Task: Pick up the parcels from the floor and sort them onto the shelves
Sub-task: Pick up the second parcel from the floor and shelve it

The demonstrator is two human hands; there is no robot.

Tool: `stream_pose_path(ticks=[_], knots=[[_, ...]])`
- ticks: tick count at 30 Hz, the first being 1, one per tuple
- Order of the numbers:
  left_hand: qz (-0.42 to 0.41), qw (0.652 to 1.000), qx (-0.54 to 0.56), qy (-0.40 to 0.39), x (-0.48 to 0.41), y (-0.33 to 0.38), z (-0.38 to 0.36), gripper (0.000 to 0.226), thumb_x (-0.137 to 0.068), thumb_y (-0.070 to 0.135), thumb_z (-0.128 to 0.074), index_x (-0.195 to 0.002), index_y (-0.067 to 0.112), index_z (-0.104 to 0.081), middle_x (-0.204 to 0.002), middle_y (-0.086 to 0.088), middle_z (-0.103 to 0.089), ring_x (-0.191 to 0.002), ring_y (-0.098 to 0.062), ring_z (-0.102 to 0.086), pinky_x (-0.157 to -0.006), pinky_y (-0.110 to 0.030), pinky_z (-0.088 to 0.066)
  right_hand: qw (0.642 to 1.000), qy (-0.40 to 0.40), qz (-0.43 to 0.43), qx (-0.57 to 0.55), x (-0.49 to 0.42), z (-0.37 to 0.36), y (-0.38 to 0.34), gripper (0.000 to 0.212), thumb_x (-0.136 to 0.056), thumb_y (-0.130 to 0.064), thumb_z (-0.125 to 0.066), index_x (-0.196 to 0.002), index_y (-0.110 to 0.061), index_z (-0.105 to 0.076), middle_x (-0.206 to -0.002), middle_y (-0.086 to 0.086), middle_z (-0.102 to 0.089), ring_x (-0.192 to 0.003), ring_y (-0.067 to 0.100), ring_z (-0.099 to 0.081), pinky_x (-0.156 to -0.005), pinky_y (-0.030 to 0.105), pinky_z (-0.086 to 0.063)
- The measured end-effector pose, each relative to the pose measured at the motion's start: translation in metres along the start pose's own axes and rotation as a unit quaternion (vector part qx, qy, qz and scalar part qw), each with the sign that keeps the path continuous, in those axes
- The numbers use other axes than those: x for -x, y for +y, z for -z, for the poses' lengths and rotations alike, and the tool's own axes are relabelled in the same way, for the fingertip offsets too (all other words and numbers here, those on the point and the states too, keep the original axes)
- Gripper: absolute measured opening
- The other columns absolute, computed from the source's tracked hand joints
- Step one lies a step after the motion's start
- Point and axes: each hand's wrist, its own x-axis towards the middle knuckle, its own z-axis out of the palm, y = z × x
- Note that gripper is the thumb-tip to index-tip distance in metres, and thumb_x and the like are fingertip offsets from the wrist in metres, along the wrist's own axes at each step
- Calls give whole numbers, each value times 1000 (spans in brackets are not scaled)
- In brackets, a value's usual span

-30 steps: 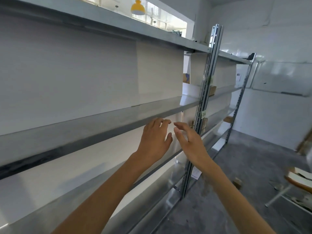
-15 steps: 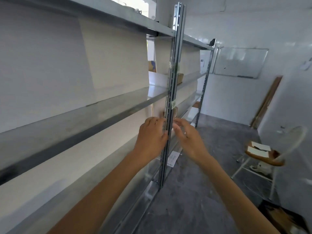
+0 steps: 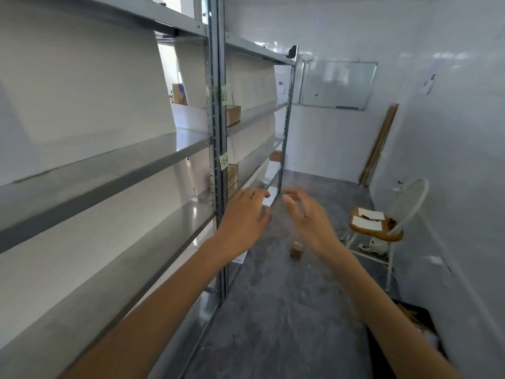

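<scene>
Grey metal shelves (image 3: pixel 109 165) fill the left half of the frame and run away toward the centre, with white backing boards behind each level. Two bare forearms reach in from the bottom edge.

The left hand (image 3: pixel 246 214), at the centre of the frame, hovers palm down just in front of the shelving's upright post (image 3: pixel 217 132). Its fingers are loosely straight and hold nothing. The right hand (image 3: pixel 308 214), just to the right of it, is also empty, with its fingers spread and slightly curled (the thumb points toward the other hand). The two hands are near each other but apart.

A small brown cardboard parcel (image 3: pixel 297 248) sits on the grey floor (image 3: pixel 273 324), just below centre beside the right forearm.

Other brown boxes rest on the far shelves: one box (image 3: pixel 232 114) on the middle level just right of the post, and stacked boxes (image 3: pixel 232 173) one level below it. A green label (image 3: pixel 224 161) on the post is too blurred to read.

At right of centre, a white chair (image 3: pixel 410 203) with a wooden seat holds two white papers (image 3: pixel 367 222). A whiteboard (image 3: pixel 337 84) hangs on the far wall at upper right.
</scene>
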Motion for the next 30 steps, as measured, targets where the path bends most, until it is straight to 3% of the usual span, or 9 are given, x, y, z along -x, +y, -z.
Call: stream_pose_path(ticks=[3, 7, 10, 15, 17, 20, 24, 27, 30], knots=[[-8, 1000, 7, -12, -23, 23, -29, 38, -95, 32, -42, -129, 14, -47, -132, -7, -51, -127, -23, -41, -106, -41, -36, 1000, 12, -2, 16, -6, 30, 31, 34, -97, -31, -43, -125, -14, -54, -121, -3, -58, -111, 8, -52, -80, 1, -33], [-11, 999, 34, -23, -40, 48, -64, 44, -97, 36, -36, -134, 13, -44, -137, -7, -48, -131, -22, -37, -109, -41, -32, 999, 30, -11, 29, -12, 61, 69, 36, -97, -35, -41, -127, -17, -51, -123, -2, -57, -113, 10, -51, -83, 5, -34], [-9, 999, 29, -44, -48, 54, -88, 47, -98, 37, -32, -137, 12, -42, -140, -7, -45, -134, -23, -34, -111, -41, -29, 998, 36, -37, 34, -13, 71, 94, 43, -97, -40, -40, -133, -17, -47, -133, 1, -54, -120, 11, -48, -93, 20, -33], [-4, 997, 31, -69, -77, 50, -123, 47, -98, 38, -32, -137, 12, -41, -140, -7, -45, -133, -24, -35, -110, -42, -30, 996, 45, -72, 41, -23, 81, 133, 46, -95, -41, -41, -133, -15, -48, -131, 4, -56, -119, 14, -52, -84, 11, -37], [-10, 996, 44, -77, -95, 49, -139, 46, -98, 36, -33, -136, 11, -42, -139, -8, -46, -132, -25, -36, -109, -43, -30, 993, 52, -88, 54, -33, 84, 146, 49, -95, -43, -40, -135, -16, -46, -134, 5, -54, -121, 16, -50, -92, 20, -39], [17, 981, 155, -112, -129, 44, -161, 44, -99, 30, -35, -137, 9, -41, -139, -13, -47, -130, -26, -41, -109, -41, -32, 990, 59, -109, 61, -53, 90, 162, 53, -95, -44, -39, -140, -17, -40, -141, 6, -48, -129, 19, -44, -108, 38, -36], [136, 915, 334, -182, -176, 27, -186, 52, -98, 43, -29, -144, 18, -31, -148, -7, -38, -134, -22, -39, -110, -37, -31, 984, 65, -125, 109, -95, 93, 177, 58, -96, -44, -36, -147, -20, -26, -149, 8, -37, -138, 25, -32, -113, 48, -26], [97, 940, 281, -170, -205, 4, -203, 59, -97, 47, -29, -148, 19, -21, -154, -6, -29, -141, -25, -28, -116, -43, -24, 977, 52, -122, 164, -129, 87, 191, 61, -96, -47, -33, -150, -24, -15, -155, 6, -26, -145, 26, -16, -116, 50, -16], [18, 981, 114, -155, -231, -19, -216, 64, -95, 52, -25, -149, 20, -14, -156, -9, -22, -145, -30, -14, -117, -52, -17, 971, 33, -129, 200, -157, 77, 211, 63, -95, -51, -28, -150, -29, -8, -159, 1, -14, -147, 26, -6, -117, 52, -9]])
